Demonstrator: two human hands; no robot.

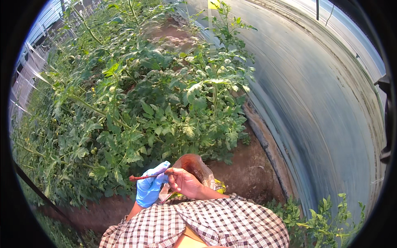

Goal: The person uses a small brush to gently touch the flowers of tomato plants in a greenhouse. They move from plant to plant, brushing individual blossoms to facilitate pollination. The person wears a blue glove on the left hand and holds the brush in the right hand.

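Note:
My right hand (187,183), bare, pinches the right end of a thin stick-like tool (150,177) with a dark reddish coating and a knobbed left end. The tool lies across the front of my left hand (150,186), which wears a blue disposable glove. Whether the gloved fingers also grip it is not clear. Just beyond both hands is an open clear plastic bag or container (195,167), stained reddish brown inside. Yellow printed packaging (220,186) shows at its lower right, partly hidden by my right wrist.
Dense tomato plants (173,114) with small green fruit (94,151) fill the front and left. Curved plastic greenhouse sheeting (310,102) rises on the right, above bare soil (251,170). More plants (322,220) grow at the lower right. A yellow card (213,4) hangs at the top.

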